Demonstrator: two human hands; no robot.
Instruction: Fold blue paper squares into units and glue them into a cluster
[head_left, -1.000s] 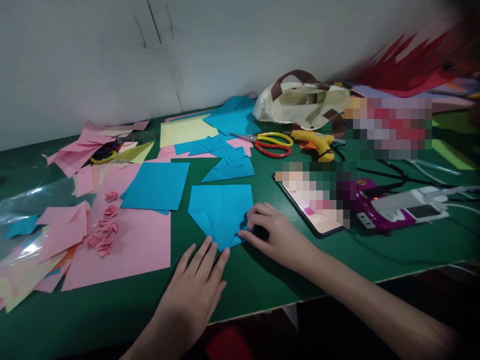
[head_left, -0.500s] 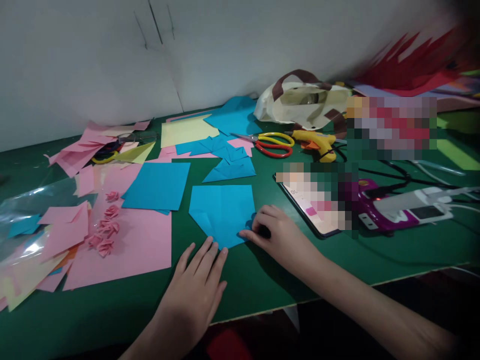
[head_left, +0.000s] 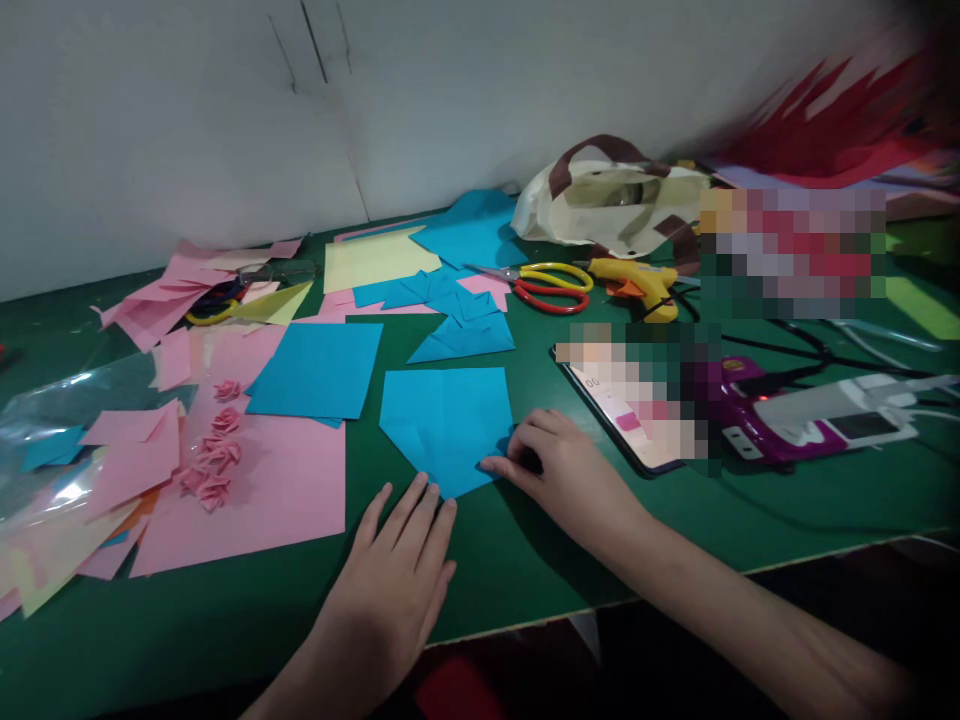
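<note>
A blue sheet of paper [head_left: 448,425] lies on the green table with its near corners folded in. My left hand [head_left: 401,560] rests flat with fingers stretched, its fingertips touching the sheet's lower left edge. At the sheet's right edge, my right hand [head_left: 559,475] has its fingers curled, with thumb and forefinger closed on the paper's lower right edge. Beyond the sheet are folded blue paper pieces [head_left: 465,335]. To its left sits a stack of blue paper squares [head_left: 316,368].
Pink paper [head_left: 292,500] with several small pink paper roses [head_left: 217,455] is at left, beside a clear plastic bag [head_left: 75,400]. Scissors [head_left: 551,298], a yellow glue gun [head_left: 637,285], a phone [head_left: 615,405], a purple power strip [head_left: 739,400] and a cloth bag [head_left: 540,220] stand to the right.
Both hands keep the same place on the blue sheet. The view has shifted very slightly; nothing else has visibly moved.
</note>
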